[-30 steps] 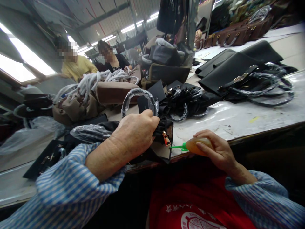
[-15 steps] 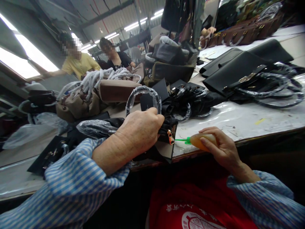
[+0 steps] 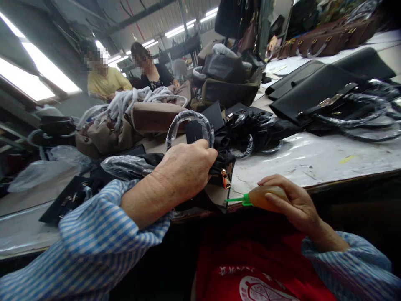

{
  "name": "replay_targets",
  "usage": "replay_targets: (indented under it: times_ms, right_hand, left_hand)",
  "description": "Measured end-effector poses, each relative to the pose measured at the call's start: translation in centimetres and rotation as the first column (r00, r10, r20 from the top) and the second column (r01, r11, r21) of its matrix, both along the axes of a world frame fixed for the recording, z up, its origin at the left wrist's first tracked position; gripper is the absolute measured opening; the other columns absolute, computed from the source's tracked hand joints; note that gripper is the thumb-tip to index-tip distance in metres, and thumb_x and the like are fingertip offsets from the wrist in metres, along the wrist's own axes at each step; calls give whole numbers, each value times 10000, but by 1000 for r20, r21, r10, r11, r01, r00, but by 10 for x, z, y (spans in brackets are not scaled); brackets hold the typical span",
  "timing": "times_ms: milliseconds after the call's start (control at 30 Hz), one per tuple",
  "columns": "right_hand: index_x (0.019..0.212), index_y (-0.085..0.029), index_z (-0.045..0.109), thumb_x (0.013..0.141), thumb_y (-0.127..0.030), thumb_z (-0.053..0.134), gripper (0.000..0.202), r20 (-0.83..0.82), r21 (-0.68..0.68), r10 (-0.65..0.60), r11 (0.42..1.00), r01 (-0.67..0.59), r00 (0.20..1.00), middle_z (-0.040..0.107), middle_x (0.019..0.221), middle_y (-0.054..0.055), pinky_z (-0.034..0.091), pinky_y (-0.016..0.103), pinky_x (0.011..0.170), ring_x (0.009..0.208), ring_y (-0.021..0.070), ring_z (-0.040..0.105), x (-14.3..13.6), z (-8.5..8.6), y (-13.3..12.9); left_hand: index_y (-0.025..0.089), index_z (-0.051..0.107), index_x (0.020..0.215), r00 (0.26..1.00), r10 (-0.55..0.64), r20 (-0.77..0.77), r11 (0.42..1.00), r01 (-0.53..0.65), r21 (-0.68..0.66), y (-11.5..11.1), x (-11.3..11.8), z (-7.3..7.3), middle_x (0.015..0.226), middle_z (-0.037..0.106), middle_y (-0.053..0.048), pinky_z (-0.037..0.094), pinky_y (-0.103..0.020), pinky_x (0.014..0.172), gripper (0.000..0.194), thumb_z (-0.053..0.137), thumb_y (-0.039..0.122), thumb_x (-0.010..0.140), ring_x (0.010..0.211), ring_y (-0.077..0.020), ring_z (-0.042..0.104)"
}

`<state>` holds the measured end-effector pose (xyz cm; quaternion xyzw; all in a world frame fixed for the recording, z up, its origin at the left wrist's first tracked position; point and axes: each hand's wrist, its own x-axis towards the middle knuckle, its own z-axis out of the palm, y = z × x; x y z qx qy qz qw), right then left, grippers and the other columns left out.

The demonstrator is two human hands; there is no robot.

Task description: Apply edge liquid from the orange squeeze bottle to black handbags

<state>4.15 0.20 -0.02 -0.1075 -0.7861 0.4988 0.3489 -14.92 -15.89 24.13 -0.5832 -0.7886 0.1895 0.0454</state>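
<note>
My left hand [image 3: 188,171] is closed on a black handbag piece whose plastic-wrapped round handle [image 3: 189,115] rises above my knuckles. Beside that hand a gold zipper pull [image 3: 225,179] hangs from the dark material. The tan inner side of the panel [image 3: 216,193] shows below it, by the table edge. In my right hand [image 3: 290,202] is a squeeze bottle of amber glue [image 3: 263,198]. Its thin green nozzle [image 3: 235,200] points left, close to the lower edge of the panel. What my left fingers grip exactly is hidden behind the hand.
Black bag parts [image 3: 250,129] with wrapped handles lie behind my hands. Large black bags [image 3: 328,92] are at right, brown bags [image 3: 156,117] with white-wrapped handles at back left. Clear plastic [image 3: 46,169] lies left. Two people [image 3: 109,79] work across the table [image 3: 313,163].
My right hand has lowered the glue bottle, so its nozzle has dropped from the zipper pull to near the panel's lower edge. My left hand keeps its hold.
</note>
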Motion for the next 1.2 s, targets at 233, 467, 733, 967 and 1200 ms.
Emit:
replay_targets:
  times_ms: [233,467,733,967,1200]
  right_hand:
    - [1103,-297,709,1010,-364,688,117,19,-2,1,1000,-1,1000,713,1098,47,566,378,847,984,260,691,0,-5,2]
    - [1102,-297,700,1016,-351,680,104,14,-33,-53,998,54,998,703,1122,30,544,330,881,1011,234,682,6,-6,-8]
    - [1114,-290,694,1008,-306,687,107,-32,-11,-107,994,106,994,696,1126,24,545,266,858,995,201,683,9,-2,-23]
    - [1114,-300,697,1011,-311,674,106,-18,-70,-83,994,82,996,698,1121,19,545,266,860,1007,205,685,10,-1,-26]
    - [1092,-296,704,1012,-317,656,96,26,-123,-54,991,57,998,713,1078,13,545,272,830,983,212,694,12,0,-28]
  left_hand:
    - [249,742,1264,1000,6,-4,1000,-6,-14,-1,1,1,1080,706,-55,512,-342,641,341,647,234,937,849,-267,750]
    - [248,734,1270,1000,21,-11,1000,-21,-19,-5,1,3,1085,708,-51,503,-334,621,343,641,230,940,810,-249,740]
    - [258,689,1331,997,62,40,998,-62,-14,-18,6,1,1092,696,-39,550,-321,649,456,693,189,880,777,-228,731]
    - [264,706,1303,989,23,148,992,-41,119,-37,7,-3,1066,702,-27,607,-327,733,439,689,173,873,845,-228,749]
    - [211,697,1347,971,-90,223,954,19,300,-59,8,-9,1077,739,-47,629,-326,721,520,741,176,829,830,-229,759]
